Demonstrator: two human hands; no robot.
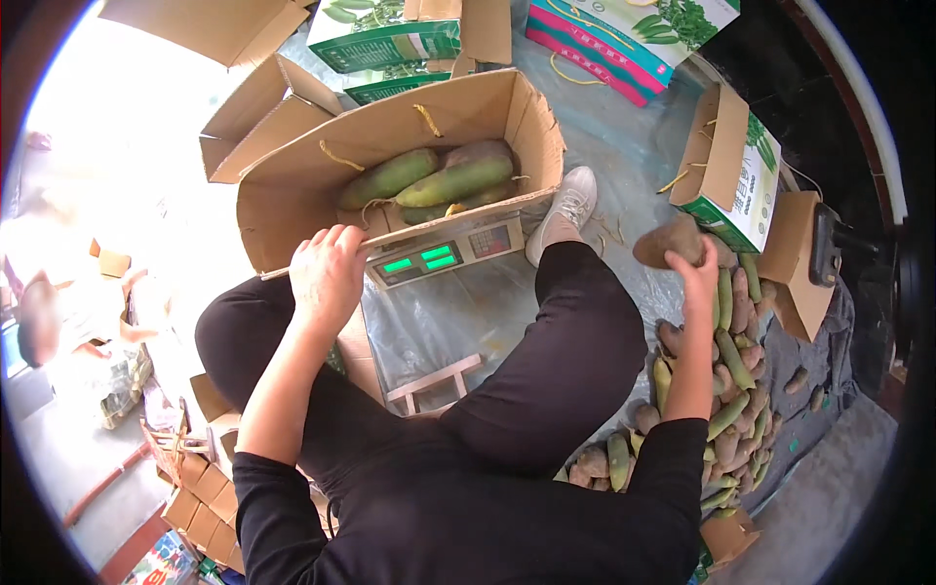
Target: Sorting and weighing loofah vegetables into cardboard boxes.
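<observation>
A cardboard box (458, 93) stands open on a digital scale (487, 242) with green lit displays. Several large green radishes (458, 183) lie inside it, along with a darker, soil-stained one. My left hand (329, 273) is closed over the box's near rim, fingers bent over the edge. Out to the right, my right hand (694, 265) grips a thick, brown, soil-covered radish (668, 242) above the pile. Beneath and beside that hand spreads a heap of green and muddy radishes (731, 390).
Green-and-white cartons (385, 39) stand at the back, beside a pink and green gift box (624, 39). Another open carton (731, 175) stands right, above the heap. Plastic sheeting (624, 195) covers the floor. A small wooden frame (436, 380) lies between my legs. Folded cardboard (205, 497) is stacked lower left.
</observation>
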